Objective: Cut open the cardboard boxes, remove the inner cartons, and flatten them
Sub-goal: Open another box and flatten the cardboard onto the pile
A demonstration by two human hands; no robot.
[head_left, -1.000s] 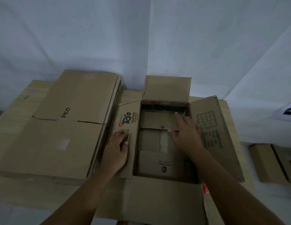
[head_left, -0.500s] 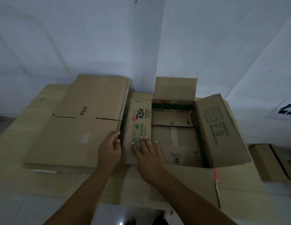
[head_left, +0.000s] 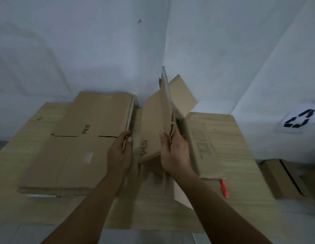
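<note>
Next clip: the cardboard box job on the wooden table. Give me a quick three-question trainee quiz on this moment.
1. True or false: the box between the hands lies pressed flat on the table.
2. Which word is handwritten on the flattened stack at the left? A) PICO B) RIO C) TOP
3. What colour is the tool lying beside the right hand's forearm?

Key: 1. False: both hands, left hand included, hold it tilted up, half collapsed. 2. A. 3. Red.
</note>
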